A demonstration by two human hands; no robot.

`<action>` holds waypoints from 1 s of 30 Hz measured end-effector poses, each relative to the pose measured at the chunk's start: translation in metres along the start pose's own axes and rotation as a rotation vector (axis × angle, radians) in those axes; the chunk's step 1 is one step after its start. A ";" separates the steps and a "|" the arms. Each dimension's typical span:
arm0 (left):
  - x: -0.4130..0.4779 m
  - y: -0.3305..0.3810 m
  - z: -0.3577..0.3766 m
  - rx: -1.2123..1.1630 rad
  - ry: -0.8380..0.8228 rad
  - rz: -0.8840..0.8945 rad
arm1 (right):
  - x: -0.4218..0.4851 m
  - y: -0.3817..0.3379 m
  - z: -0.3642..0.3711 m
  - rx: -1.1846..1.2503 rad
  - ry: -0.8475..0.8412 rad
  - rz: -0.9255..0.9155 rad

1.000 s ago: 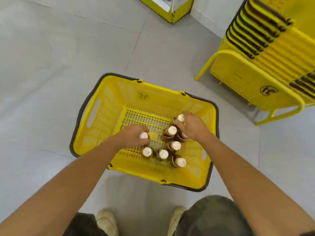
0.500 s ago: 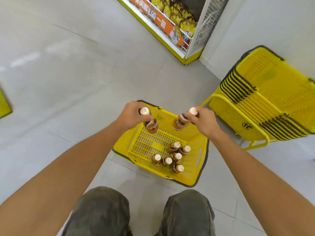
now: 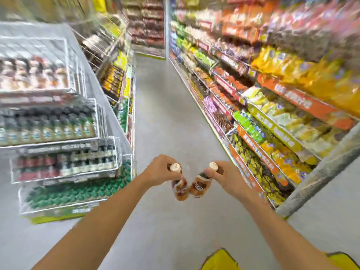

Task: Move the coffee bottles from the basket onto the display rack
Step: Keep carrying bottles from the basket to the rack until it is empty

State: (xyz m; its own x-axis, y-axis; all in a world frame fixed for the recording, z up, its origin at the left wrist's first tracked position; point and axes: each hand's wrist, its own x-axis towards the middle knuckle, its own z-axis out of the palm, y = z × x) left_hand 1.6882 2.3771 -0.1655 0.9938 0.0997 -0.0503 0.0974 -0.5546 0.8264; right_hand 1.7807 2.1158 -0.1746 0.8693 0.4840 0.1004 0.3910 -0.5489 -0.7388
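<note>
My left hand (image 3: 159, 170) grips a brown coffee bottle (image 3: 180, 187) with a white cap by its neck. My right hand (image 3: 227, 176) holds a second coffee bottle (image 3: 200, 185) the same way. Both bottles hang tilted, their bases almost touching, above the aisle floor. A corner of the yellow basket (image 3: 220, 261) shows at the bottom edge, below my right arm. The wire display rack (image 3: 64, 152) with tiers of bottled drinks stands to the left of my hands. The picture is blurred by motion.
A long shelf (image 3: 272, 106) full of snack bags runs along the right side of the aisle. More shelving (image 3: 118, 75) continues behind the rack on the left. Grey floor (image 3: 165, 114) stretches ahead between them.
Both hands took one bottle each out of the basket and lifted them. My view has swung up from the basket to the aisle, and the basket has dropped to the bottom edge.
</note>
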 end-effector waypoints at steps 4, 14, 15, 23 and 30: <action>-0.044 -0.005 -0.141 -0.034 0.236 -0.030 | 0.064 -0.127 0.052 0.086 -0.055 -0.174; -0.162 -0.081 -0.367 -0.131 0.606 -0.153 | 0.162 -0.362 0.244 0.270 -0.446 -0.433; -0.166 -0.093 -0.383 -0.130 0.628 -0.159 | 0.173 -0.380 0.263 0.267 -0.494 -0.454; -0.144 -0.172 -0.545 -0.057 0.721 -0.240 | 0.280 -0.527 0.379 0.280 -0.672 -0.647; -0.116 -0.226 -0.690 0.010 0.835 -0.208 | 0.378 -0.639 0.447 0.335 -0.742 -0.697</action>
State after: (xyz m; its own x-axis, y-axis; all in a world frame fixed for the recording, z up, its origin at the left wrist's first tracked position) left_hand 1.5132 3.0605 0.0404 0.5899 0.7734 0.2321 0.2778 -0.4643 0.8410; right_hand 1.7246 2.9546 0.0377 0.0412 0.9737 0.2241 0.5291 0.1690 -0.8316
